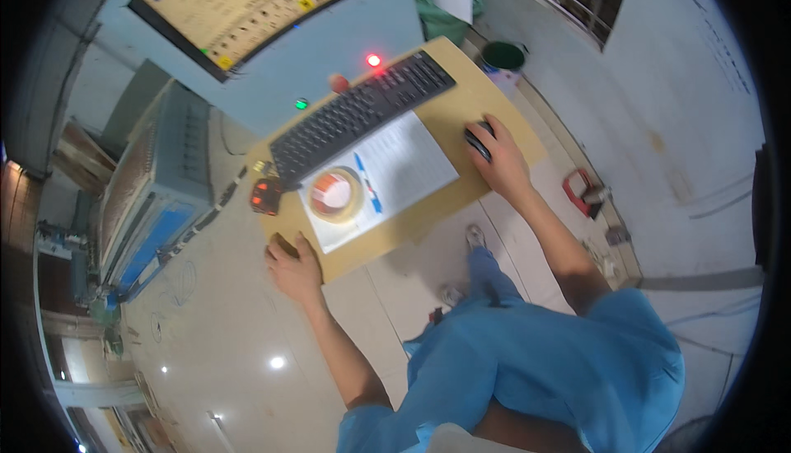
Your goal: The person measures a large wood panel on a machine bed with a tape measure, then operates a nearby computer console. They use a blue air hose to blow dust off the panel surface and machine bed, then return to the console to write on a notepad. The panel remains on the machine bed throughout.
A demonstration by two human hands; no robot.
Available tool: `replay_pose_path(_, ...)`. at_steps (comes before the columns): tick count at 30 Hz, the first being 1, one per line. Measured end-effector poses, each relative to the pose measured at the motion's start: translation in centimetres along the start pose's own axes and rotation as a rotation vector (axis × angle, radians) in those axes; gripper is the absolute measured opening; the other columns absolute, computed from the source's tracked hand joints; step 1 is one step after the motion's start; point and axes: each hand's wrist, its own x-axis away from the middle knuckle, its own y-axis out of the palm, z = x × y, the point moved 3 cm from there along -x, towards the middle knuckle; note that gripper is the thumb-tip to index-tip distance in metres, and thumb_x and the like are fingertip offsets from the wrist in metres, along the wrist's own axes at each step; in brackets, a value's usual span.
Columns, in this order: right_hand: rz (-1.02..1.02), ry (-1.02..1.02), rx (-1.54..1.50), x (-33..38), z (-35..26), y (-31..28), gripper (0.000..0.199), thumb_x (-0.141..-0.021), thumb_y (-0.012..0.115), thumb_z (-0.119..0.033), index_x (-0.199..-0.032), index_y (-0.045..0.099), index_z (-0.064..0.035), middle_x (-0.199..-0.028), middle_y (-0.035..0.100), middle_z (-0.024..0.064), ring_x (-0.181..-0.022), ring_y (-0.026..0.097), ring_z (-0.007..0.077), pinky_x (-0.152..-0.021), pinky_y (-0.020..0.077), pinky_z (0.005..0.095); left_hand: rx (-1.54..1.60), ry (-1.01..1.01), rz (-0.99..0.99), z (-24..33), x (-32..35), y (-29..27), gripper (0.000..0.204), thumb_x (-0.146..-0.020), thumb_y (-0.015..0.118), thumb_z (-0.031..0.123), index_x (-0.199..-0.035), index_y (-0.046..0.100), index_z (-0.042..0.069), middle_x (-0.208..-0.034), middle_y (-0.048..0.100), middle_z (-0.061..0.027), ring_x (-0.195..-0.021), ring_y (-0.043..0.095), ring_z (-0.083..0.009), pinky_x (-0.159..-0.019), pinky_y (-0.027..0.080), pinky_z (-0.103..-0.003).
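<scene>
My right hand is closed over a black computer mouse at the right side of a light wooden board. My left hand grips the board's near left corner, thumb on top and fingers curled at the edge; a small dark patch between them cannot be made out. Between my hands lies a printed paper sheet. A roll of yellowish tape and a blue-and-white pen rest on it. Behind the sheet sits a long black keyboard. A dark red-and-black tape measure is beside the keyboard's left end.
A light blue cabinet with a lit screen rises behind the board, bearing red and green lights. Grey-blue machinery stands left. At right are a wall, a dark green bucket and a red object on the floor.
</scene>
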Motion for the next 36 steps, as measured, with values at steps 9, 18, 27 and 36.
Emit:
replay_pose_path(9,-0.095,-0.12,-0.026,0.05,-0.9,-0.79,0.047,-0.088,0.074,-0.017,-0.135,0.066,-0.0213,-0.148,0.053,0.0198,-0.13,0.057,0.0386,-0.104,0.0522,0.0452,-0.009,-0.031,-0.026,0.34,0.38,-0.42,0.064,-0.096,0.062,0.05,-0.143,0.053,0.009,-0.147,0.052,-0.0271,-0.121,0.059,-0.0473,-0.101,0.047,-0.055)
replay_pose_path(18,-0.117,-0.176,-0.064,0.02,-0.83,-0.86,0.045,-0.085,0.076,-0.016,-0.129,0.07,-0.0207,-0.147,0.054,0.0177,-0.13,0.058,0.0365,-0.104,0.0528,0.0448,-0.014,-0.051,-0.051,0.62,0.4,-0.61,0.064,-0.095,0.064,0.05,-0.143,0.053,0.009,-0.147,0.052,-0.0272,-0.122,0.058,-0.0474,-0.101,0.047,-0.055)
replay_pose_path(27,-0.096,-0.137,-0.071,0.23,-0.56,-0.62,0.047,-0.084,0.076,-0.014,-0.13,0.069,-0.0211,-0.147,0.055,0.0158,-0.13,0.058,0.0357,-0.106,0.0523,0.0439,-0.009,-0.033,-0.025,0.46,0.48,-0.34,0.063,-0.095,0.066,0.048,-0.143,0.052,0.01,-0.147,0.052,-0.0258,-0.121,0.059,-0.0472,-0.1,0.047,-0.055)
replay_pose_path(36,-0.103,-0.115,-0.049,0.28,-0.5,-0.47,0.046,-0.085,0.075,-0.016,-0.131,0.069,-0.0218,-0.148,0.054,0.0168,-0.131,0.057,0.0359,-0.106,0.0523,0.0442,0.001,-0.034,-0.019,0.46,0.49,-0.44,0.063,-0.095,0.066,0.048,-0.143,0.053,0.009,-0.147,0.051,-0.026,-0.12,0.059,-0.0474,-0.1,0.048,-0.055)
